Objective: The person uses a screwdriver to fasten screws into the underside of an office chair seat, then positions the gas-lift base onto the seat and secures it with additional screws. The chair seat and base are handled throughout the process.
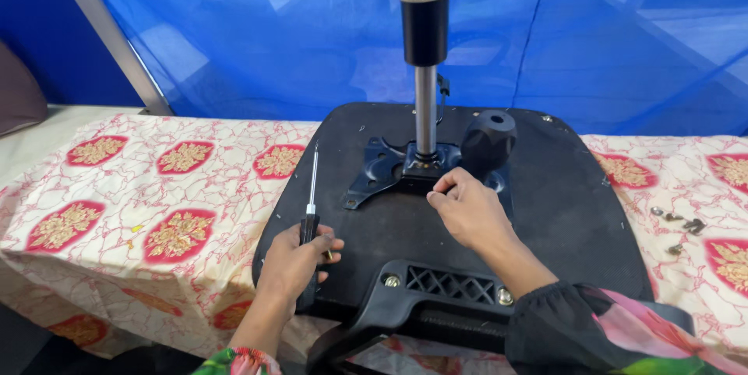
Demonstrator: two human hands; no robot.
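An upturned office-chair seat base (545, 211) lay on the patterned tablecloth (117, 188), its gas-lift cylinder (425, 40) standing upright from the black metal mechanism plate (389, 168). The right hand (467, 207) rested half-curled against that plate, fingertips touching just beside the cylinder's foot, so it was the nearer hand. The left hand (296, 262) was closed around the black handle of a screwdriver (312, 188), whose shaft pointed away from the person, along the seat's left edge, left of the plate. Loose screws (682, 227) lay well apart to the right.
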